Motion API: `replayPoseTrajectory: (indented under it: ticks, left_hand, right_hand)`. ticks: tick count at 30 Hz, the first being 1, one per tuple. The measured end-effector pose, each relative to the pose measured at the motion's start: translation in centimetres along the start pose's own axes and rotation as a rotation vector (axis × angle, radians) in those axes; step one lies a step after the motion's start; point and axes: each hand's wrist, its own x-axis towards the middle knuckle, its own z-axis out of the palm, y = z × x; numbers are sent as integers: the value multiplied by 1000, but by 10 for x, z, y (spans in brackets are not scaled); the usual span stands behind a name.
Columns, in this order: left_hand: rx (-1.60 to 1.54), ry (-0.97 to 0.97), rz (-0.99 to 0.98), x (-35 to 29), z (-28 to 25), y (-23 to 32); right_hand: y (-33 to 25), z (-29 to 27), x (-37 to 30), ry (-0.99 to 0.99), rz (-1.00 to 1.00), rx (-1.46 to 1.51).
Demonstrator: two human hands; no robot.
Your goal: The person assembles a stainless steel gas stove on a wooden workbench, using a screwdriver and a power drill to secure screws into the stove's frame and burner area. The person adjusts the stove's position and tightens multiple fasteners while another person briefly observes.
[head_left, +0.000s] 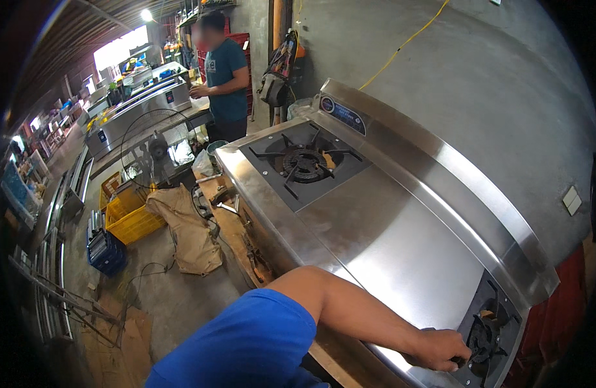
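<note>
My left arm, in a blue sleeve, reaches across the front of a stainless steel two-burner stove [401, 249]. My left hand [438, 350] is closed at the stove's right end, beside the near burner [484, 336]. Something dark shows at its fingertips and behind the wrist, but I cannot make out what it is. The far burner [304, 161] has a black grate set on a dark square plate. A steel backsplash [440, 181] with a dark label panel [342, 115] runs along the wall side. My right hand is out of view.
A co-worker [225, 71] stands by a long steel unit [143, 113] at the back left. On the floor are a fan [157, 147], a yellow crate [133, 220], a blue crate [106, 249], brown cloth [189, 229] and cables. Tools lie on a wooden board [236, 226] by the stove.
</note>
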Motion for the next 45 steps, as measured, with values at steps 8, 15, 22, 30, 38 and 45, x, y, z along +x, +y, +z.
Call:
replayPoseTrajectory:
  ticks: [8, 15, 22, 30, 38, 45]
  left_hand:
    - [-61, 36, 43, 3, 5, -5]
    - [-63, 20, 3, 3, 3, -2]
    - [-57, 21, -66, 0, -3, 5]
    - [-143, -2, -180, -3, -8, -3]
    - [-372, 41, -279, -17, -4, 15]
    - [-555, 94, -294, -25, -6, 10]
  right_hand:
    - [13, -13, -5, 6, -64, -478]
    - [34, -21, 0, -9, -118, -514]
    - [25, -15, 21, -108, -56, -440]
    - [-98, -32, 41, -325, 562, -380]
    - [-361, 73, 23, -662, -69, 178]
    - [-403, 106, 21, -549, -103, 281]
